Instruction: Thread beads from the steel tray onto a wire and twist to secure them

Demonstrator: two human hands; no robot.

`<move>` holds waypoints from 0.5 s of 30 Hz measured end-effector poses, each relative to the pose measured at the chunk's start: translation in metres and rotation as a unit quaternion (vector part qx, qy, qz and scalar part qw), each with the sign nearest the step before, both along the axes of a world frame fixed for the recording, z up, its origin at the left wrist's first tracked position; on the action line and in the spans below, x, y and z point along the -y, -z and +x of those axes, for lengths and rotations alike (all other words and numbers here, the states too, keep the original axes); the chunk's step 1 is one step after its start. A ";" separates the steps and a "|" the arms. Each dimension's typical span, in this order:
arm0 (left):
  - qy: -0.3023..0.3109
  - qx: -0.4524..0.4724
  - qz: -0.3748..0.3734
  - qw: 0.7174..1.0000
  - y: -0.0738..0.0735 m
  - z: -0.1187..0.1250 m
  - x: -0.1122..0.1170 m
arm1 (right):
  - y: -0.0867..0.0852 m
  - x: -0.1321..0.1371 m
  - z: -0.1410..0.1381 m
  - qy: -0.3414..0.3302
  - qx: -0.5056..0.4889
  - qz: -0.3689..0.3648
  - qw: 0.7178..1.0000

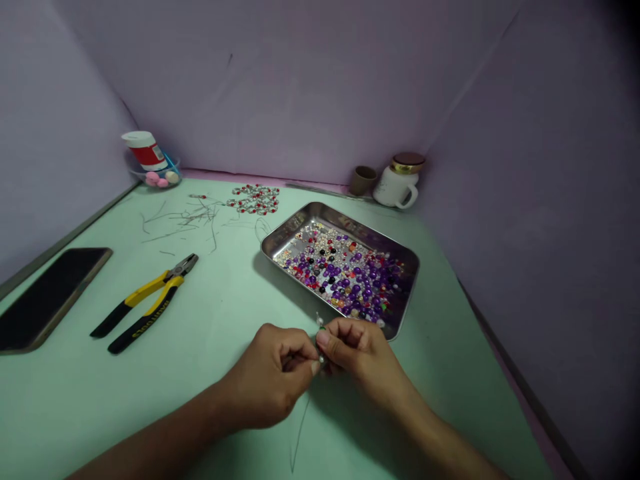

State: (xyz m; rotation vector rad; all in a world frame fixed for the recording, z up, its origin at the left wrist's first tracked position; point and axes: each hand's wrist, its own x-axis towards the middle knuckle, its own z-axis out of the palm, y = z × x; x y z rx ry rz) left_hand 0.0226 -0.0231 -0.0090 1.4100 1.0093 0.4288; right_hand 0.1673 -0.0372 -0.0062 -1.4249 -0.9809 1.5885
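Observation:
My left hand (273, 377) and my right hand (357, 350) meet over the green table, just in front of a steel tray (300, 223). Both are closed in a pinch on a thin wire (299, 427) with small pale beads (319, 321) on it. The wire's loose end trails down toward me between my forearms. The tray holds many purple, red, black and silver beads (345, 273). Its near corner lies right beside my right hand.
Yellow-handled pliers (145, 303) lie to the left, with a dark phone (50, 293) beyond them at the table's left edge. Cut wire pieces (190, 217) and a finished beaded piece (254, 199) lie farther back. A bowl with a red-and-white roll (150, 160), a small cup (363, 180) and a lidded mug (400, 181) stand at the wall.

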 end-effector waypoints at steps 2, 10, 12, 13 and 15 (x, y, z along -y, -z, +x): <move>-0.016 -0.012 0.011 1.000 0.001 0.001 0.000 | 0.001 0.000 0.001 0.004 -0.014 -0.003 1.000; -0.065 0.038 -0.057 0.996 0.000 -0.004 -0.013 | 0.003 0.002 0.001 -0.008 -0.016 0.020 1.000; -0.053 0.038 -0.072 0.995 -0.001 -0.005 -0.013 | 0.004 0.002 -0.001 -0.012 -0.008 0.024 1.000; -0.049 0.040 -0.079 0.995 -0.001 -0.006 -0.012 | 0.004 0.002 -0.001 -0.012 -0.005 0.023 1.000; -0.042 0.046 -0.084 0.995 -0.002 -0.006 -0.012 | 0.005 0.002 -0.002 -0.010 0.002 0.024 1.000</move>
